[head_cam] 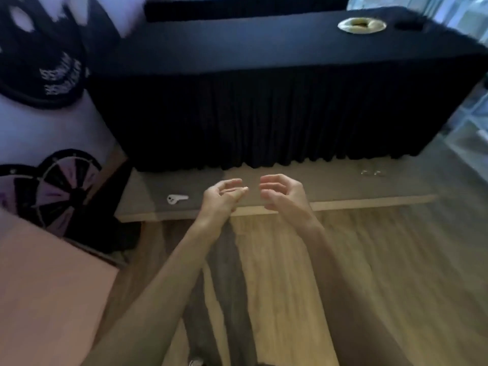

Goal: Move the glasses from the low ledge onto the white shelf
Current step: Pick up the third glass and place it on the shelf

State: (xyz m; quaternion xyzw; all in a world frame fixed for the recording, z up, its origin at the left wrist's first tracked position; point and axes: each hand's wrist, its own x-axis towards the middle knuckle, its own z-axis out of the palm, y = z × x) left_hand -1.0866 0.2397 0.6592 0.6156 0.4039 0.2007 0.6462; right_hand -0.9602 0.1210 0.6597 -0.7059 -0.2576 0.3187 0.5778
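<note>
My left hand (224, 192) and right hand (281, 192) hover over the low ledge (290, 204), fingers (274, 178) loosely curled and spread, holding nothing. I count one pair of glasses (371, 173), lying well off to the right on the ledge, blurred and faint. One white key-shaped thing (177, 198) lies left. One bowl (361, 25) sits on the dark-draped table (264, 48).

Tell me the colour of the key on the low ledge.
White, seen in the head view: the key lies on the ledge, left of both hands.
</note>
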